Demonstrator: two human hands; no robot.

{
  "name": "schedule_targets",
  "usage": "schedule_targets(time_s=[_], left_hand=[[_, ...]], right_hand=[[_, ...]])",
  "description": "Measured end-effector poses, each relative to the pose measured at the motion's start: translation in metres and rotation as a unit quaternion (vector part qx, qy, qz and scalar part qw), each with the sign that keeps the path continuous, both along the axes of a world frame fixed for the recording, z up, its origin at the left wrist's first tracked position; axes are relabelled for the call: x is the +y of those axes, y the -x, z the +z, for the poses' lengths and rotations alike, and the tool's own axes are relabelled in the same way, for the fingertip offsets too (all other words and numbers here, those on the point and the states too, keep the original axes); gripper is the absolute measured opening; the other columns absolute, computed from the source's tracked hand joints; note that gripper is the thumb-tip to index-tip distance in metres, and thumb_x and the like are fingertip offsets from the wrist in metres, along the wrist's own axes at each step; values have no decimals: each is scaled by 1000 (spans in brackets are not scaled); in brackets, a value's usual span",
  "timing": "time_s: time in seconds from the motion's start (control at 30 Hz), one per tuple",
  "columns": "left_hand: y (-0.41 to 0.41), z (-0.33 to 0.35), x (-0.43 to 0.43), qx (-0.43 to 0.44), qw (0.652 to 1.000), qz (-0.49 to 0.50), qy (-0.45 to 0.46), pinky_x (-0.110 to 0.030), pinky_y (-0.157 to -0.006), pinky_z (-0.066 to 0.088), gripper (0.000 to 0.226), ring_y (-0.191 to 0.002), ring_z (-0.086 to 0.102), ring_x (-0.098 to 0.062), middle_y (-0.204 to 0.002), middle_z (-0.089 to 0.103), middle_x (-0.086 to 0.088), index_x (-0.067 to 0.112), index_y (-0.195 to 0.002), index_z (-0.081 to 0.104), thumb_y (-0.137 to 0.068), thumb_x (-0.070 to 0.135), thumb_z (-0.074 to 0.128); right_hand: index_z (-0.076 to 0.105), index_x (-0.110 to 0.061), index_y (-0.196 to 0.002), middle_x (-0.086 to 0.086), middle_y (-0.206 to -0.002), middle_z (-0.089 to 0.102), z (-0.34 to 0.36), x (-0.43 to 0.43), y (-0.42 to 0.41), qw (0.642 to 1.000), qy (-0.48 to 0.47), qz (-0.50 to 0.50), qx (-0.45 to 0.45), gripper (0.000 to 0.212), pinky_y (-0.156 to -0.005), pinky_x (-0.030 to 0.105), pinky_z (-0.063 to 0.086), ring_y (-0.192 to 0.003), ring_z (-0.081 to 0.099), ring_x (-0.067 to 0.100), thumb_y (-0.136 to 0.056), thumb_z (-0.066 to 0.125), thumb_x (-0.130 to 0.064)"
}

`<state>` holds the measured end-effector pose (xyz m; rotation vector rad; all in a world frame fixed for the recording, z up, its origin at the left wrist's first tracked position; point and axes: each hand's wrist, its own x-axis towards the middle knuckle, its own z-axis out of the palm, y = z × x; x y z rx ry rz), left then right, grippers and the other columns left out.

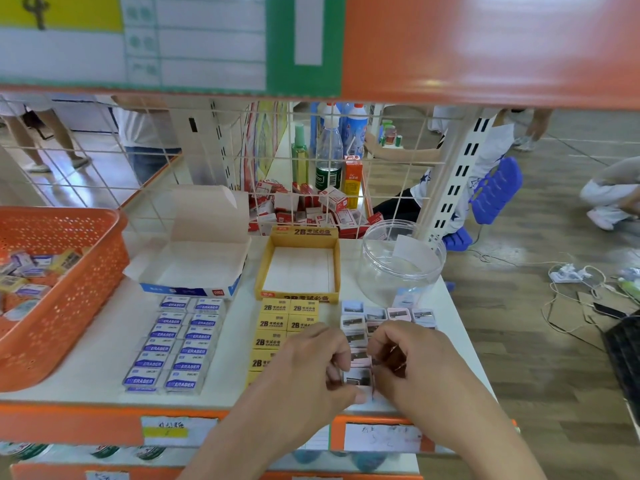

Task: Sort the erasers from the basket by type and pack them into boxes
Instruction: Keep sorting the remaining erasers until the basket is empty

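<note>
The orange basket [86,289] holds mixed erasers [31,271]; my left grip [311,365] and right grip [412,362] both curl tight, pinching one pink eraser [358,377] between them.

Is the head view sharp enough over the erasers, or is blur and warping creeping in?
Head view: light even; blue erasers and yellow erasers read sharp; orange basket smears and bends at the left edge; the small picture erasers look soft.

left hand [308,368] + right hand [420,362] | pinching pictured erasers [358,377] | shelf [104,341] front
</note>
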<state>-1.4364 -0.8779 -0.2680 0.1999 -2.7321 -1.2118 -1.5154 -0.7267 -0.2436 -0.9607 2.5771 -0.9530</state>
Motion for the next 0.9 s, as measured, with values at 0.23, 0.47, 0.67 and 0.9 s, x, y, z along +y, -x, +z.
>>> schedule_targets(time_s=[0.23,0.47,0.67,0.9], left_hand=[[-1,4,-2,-5,1000,-5,28,-19,-70,47,39,-78,52,-3,-89,46,20,37,-72,41,-69,41,79],[-4,23,-13,23,993,19,110,-2,-78,33,35,-101,39,13,-111,33,34,48,-97,38,-78,55,66],[-7,35,-25,29,990,32,131,-2,-75,29,45,-101,30,15,-112,29,35,47,-120,41,-81,58,60],[-33,48,-76,81,979,101,160,-15,-83,31,43,-103,43,3,-110,39,28,35,-117,52,-79,55,53]], right_hand=[[57,-28,-79,-11,-80,58,0,0,1,1000,3,-16,27,19,-66,15,42,-78,52,5,-79,61,-10],[62,-22,-113,-7,-109,55,-1,-7,3,987,19,-78,138,34,-82,23,42,-100,53,14,-81,67,-13],[60,-18,-124,3,-124,53,5,-22,5,984,39,-82,154,42,-91,35,45,-114,51,25,-82,68,-15],[54,-22,-128,0,-132,46,25,-75,-7,979,33,-27,198,42,-99,23,33,-125,41,19,-88,62,-21]])
